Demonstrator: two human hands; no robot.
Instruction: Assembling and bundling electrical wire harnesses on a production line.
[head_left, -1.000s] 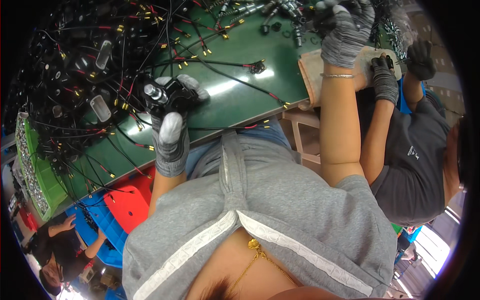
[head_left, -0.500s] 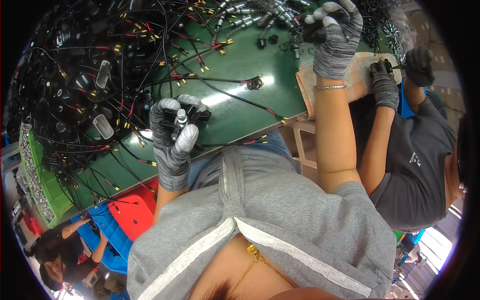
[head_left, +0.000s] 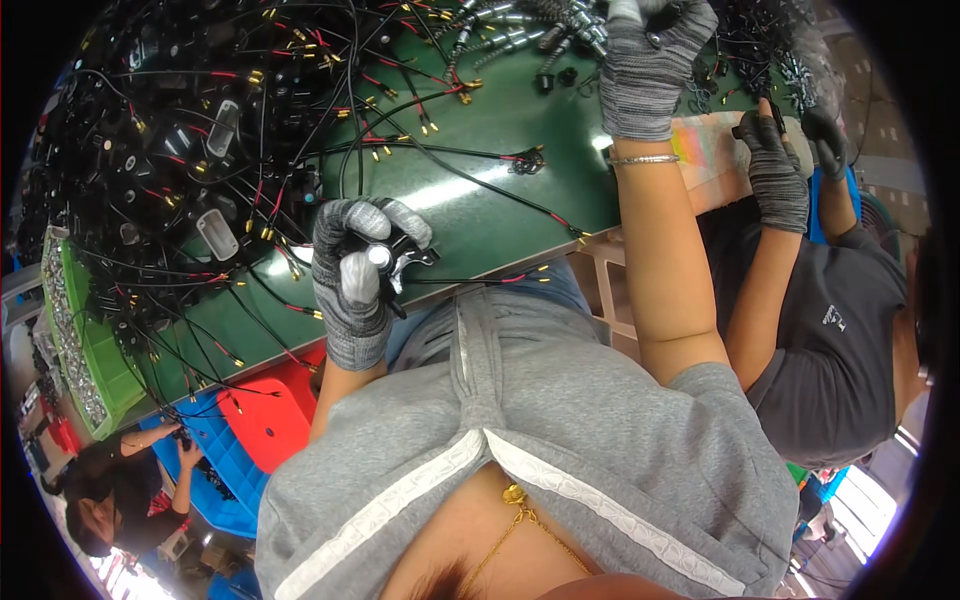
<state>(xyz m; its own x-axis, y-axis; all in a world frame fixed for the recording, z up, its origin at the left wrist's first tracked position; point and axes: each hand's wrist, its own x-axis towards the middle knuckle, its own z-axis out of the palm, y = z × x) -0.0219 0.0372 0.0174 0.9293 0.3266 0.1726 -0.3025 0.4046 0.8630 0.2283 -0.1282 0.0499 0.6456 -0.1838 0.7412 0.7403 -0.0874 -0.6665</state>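
Note:
My left hand, in a grey knit glove, is closed around a black lever assembly with a silver round-headed pin standing out of it. It is held over the near edge of the green table. A black cable with gold-tipped ends trails to the right from beside it. Far off at the top edge, my gloved right hand has its fingers curled together around a small dark thing, partly cut off by the frame. Near it lie silver pistons with springs and small black rings.
A heap of black parts with cables covers the left of the table. A green bin of small metal parts stands beyond it, with red and blue bins below. At right, a co-worker's gloved hand is by a cloth.
My right hand has moved up and slightly left, and its fingertips now partly leave the frame. In my left hand, the lever assembly has tilted, with its pin head turned toward the view.

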